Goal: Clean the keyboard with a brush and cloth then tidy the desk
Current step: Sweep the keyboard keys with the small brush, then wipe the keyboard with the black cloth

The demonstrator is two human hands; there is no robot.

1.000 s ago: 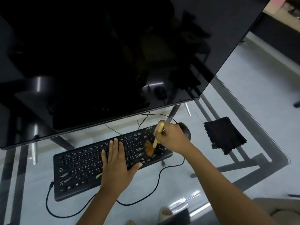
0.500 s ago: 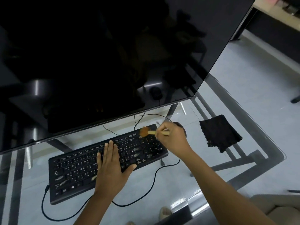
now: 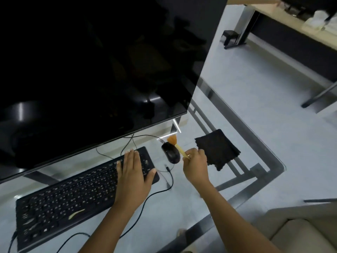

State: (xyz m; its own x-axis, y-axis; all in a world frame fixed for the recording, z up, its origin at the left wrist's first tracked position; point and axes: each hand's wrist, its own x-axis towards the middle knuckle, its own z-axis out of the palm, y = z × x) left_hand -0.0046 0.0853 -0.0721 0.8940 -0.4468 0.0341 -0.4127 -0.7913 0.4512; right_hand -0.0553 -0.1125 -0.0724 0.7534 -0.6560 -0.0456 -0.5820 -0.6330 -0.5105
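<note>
- Two bare hands work over a glass desk (image 3: 191, 203) with a dark metal frame showing beneath the top.
- The left hand (image 3: 134, 177) lies flat, fingers together and released, palm down on the right end of the black keyboard (image 3: 73, 198) (it grips nothing).
- The keyboard sits at a slant, its left end nearer the camera, in front of a large dark monitor (image 3: 94, 70) that fills the upper left of the view.
- A pale yellowish scrap (image 3: 76, 214) lies on the keys at the lower left part of the board; a few greyer smudges show near its left end, too blurred to tell what they are.
- The right hand (image 3: 196, 164) is off the keyboard, to its right, with its fingers clenched round the pale handle of a small brush (image 3: 176, 144).
- The brush points up and away, its orange bristle tuft fanned out above the far end of the black mouse (image 3: 171, 153); whether handle and mouse touch cannot be told.
- A black cloth (image 3: 218, 148), folded roughly square, rests on the glass just right of the right hand, partly hidden by its knuckles.
- Black cables (image 3: 160, 190) curl over the glass between keyboard and mouse, and one runs towards the near edge.
- At the lower right shows the corner of a beige chair (image 3: 300, 232).
</note>
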